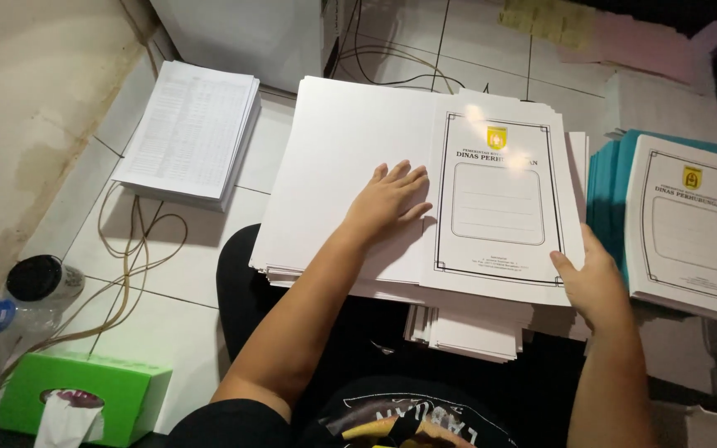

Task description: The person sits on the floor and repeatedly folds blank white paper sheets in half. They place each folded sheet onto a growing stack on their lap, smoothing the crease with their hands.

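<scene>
A wide stack of white cover sheets (338,158) lies on the tiled floor in front of me. Its top sheet is folded so that a printed front panel (499,207) with a black border and a yellow crest faces up on the right half. My left hand (387,199) lies flat, fingers spread, on the blank left half next to the fold. My right hand (591,278) grips the lower right corner of the printed panel, thumb on top. Below that, more white sheets (466,328) stick out toward my lap.
A pile of printed table pages (188,129) sits at the back left. On the right, a finished white cover (695,228) rests on teal sheets (607,178). A green tissue box (85,398), a plastic bottle (10,303) and loose cables (139,249) lie at the left.
</scene>
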